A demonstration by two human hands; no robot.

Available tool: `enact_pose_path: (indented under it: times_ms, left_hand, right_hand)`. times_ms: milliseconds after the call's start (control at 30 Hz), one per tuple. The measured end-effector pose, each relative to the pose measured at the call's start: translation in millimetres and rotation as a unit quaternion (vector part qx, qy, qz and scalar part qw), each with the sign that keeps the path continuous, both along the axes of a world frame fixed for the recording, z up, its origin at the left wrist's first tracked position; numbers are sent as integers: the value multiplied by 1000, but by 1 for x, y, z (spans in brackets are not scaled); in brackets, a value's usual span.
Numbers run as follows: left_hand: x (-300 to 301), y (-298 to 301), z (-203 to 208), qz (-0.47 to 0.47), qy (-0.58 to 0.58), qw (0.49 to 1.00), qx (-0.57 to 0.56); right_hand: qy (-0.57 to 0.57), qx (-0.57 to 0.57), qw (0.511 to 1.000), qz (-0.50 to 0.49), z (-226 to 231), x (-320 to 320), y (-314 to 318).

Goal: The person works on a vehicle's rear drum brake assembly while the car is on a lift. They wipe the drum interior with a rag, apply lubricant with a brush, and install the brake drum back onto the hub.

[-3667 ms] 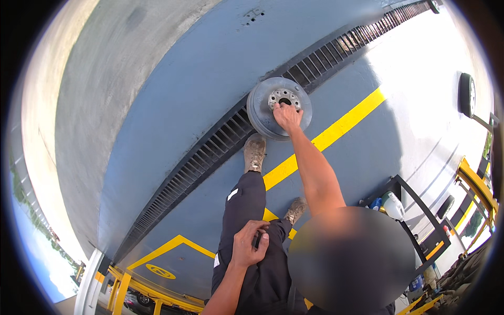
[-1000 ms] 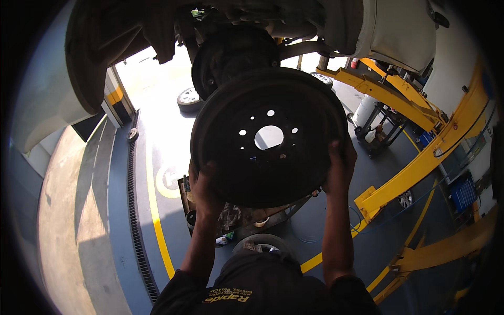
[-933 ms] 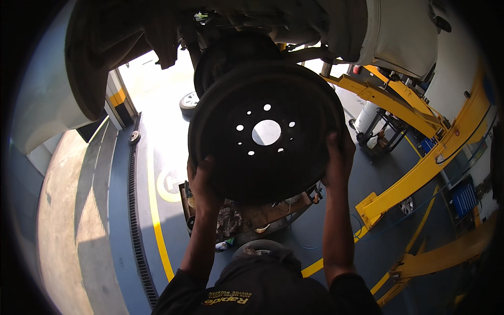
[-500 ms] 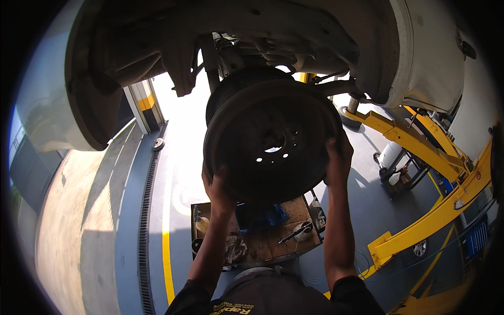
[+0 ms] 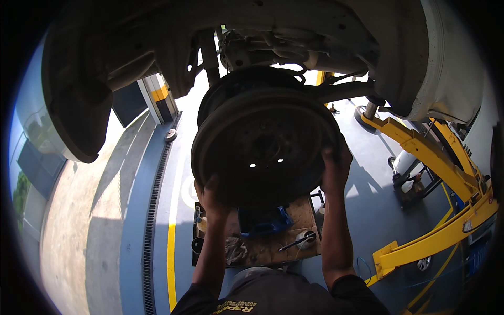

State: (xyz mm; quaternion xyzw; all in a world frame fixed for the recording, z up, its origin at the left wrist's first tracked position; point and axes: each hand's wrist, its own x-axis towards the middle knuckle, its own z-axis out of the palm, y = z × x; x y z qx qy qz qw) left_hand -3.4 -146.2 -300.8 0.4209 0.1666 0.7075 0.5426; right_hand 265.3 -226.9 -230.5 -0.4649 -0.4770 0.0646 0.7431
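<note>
A dark bare steel wheel rim [image 5: 262, 178] is held up under the raised car's wheel arch, its round face with a centre hole and several bolt holes turned toward me. My left hand [image 5: 212, 197] grips its lower left edge, with the thumb on the face. At the lower right edge my right hand [image 5: 336, 165] has a similar hold, thumb in front and the other fingers mostly hidden behind. Behind the rim sits the car's axle and suspension [image 5: 273, 50], mostly in shadow. Whether the rim touches the hub, I cannot tell.
Below my arms stands a brown-topped work cart [image 5: 268, 254] with a blue object [image 5: 265, 220], an air tool [image 5: 299, 241] and a crumpled rag [image 5: 236, 249]. Yellow lift arms [image 5: 436, 152] reach in from the right. A floor drain [image 5: 152, 226] runs along the left.
The rim and both hands sit slightly more to the left in view, and the rim's face has tilted. Less light shows through its holes. The surroundings have shifted as my head moved.
</note>
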Motion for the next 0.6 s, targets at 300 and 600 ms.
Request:
enact_pose_path:
  times_ms: [300, 600]
  left_hand:
    - [2, 42, -20, 207, 53, 975, 62]
    - [-26, 40, -30, 258, 281, 905, 190]
  right_hand:
    - [-74, 58, 991, -95, -32, 17, 51]
    - [-168, -3, 944, -285, -71, 1, 36]
